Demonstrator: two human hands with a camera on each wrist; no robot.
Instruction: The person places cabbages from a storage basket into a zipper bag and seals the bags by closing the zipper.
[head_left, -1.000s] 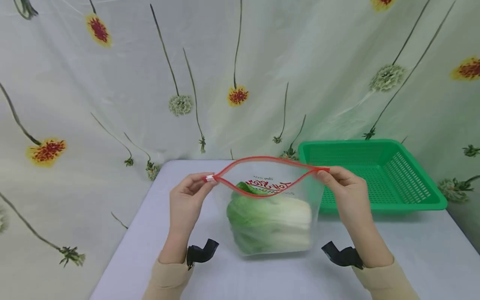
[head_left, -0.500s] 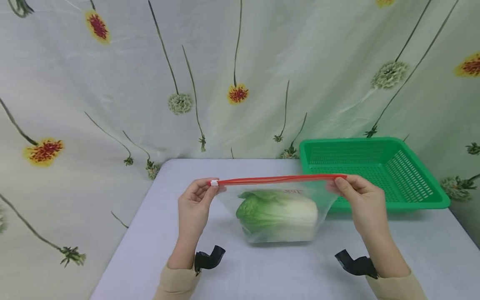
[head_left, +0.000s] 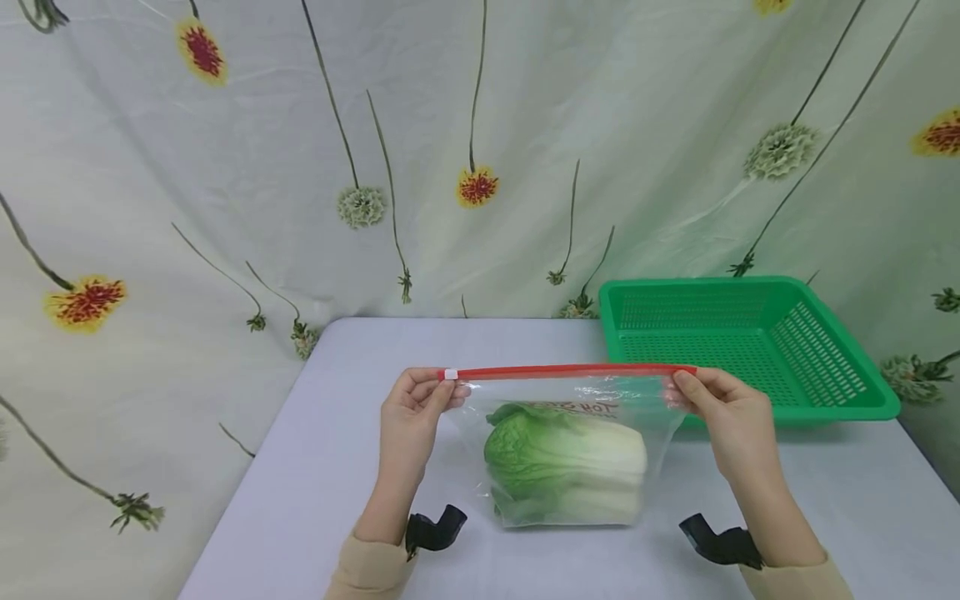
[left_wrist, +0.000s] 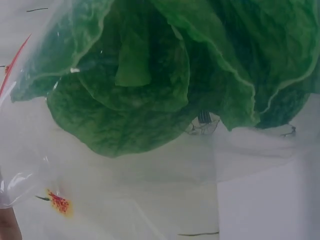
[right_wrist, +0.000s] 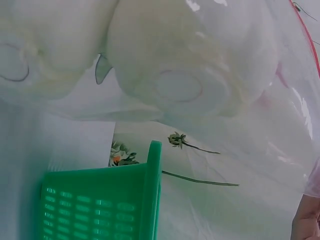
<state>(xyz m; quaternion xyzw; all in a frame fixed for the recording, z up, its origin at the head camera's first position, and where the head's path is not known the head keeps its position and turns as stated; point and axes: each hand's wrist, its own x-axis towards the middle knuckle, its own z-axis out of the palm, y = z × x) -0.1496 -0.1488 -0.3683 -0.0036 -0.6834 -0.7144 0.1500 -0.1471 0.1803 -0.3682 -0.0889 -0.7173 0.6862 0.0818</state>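
In the head view a clear zip bag (head_left: 663, 425) hangs between my two hands, its red zip strip (head_left: 570, 370) stretched straight across the top. Inside lies napa cabbage (head_left: 562, 462), leafy end to the left and white stem end to the right. My left hand (head_left: 411, 421) pinches the left top corner, thumb by the white slider (head_left: 451, 374). The opposite corner is pinched by my right hand (head_left: 735, 417). Green leaves (left_wrist: 135, 100) fill the left wrist view. Two pale cut stem ends (right_wrist: 180, 85) show through the plastic in the right wrist view.
A green plastic basket (head_left: 840, 414) stands at the back right of the white-covered table (head_left: 322, 467), just behind my right hand. Beyond the table hangs a flower-printed cloth (head_left: 420, 100). Black wrist mounts (head_left: 437, 528) sit on both forearms.
The bag's mouth, a wide loop a second ago, is now drawn into a straight line. My right hand has moved rightward and down, my left hand rightward and slightly down, both still pinching the corners.
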